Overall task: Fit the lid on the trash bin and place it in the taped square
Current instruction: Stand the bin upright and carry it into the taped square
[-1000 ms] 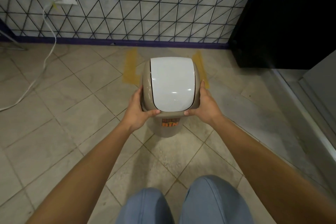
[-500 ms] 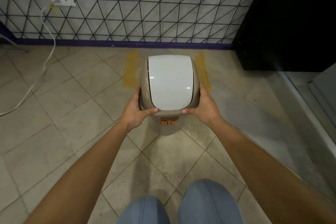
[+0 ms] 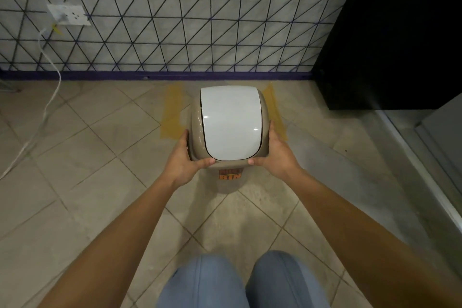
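Note:
A beige trash bin with an orange label stands upright on the tiled floor, its beige lid with a white swing flap seated on top. My left hand grips the lid's left side and my right hand its right side, thumbs on the near rim. Yellow tape strips of the square show on the floor left and right of the bin, close to the wall. The bin hides the middle of the square, so I cannot tell how much of its base lies inside.
A patterned tiled wall with a purple skirting runs just behind the tape. A wall socket has a white cable trailing over the floor at left. A black cabinet and a metal threshold stand at right.
Both hands have carried the bin a little farther from me toward the wall, between the tape strips. My grip on the lid is unchanged.

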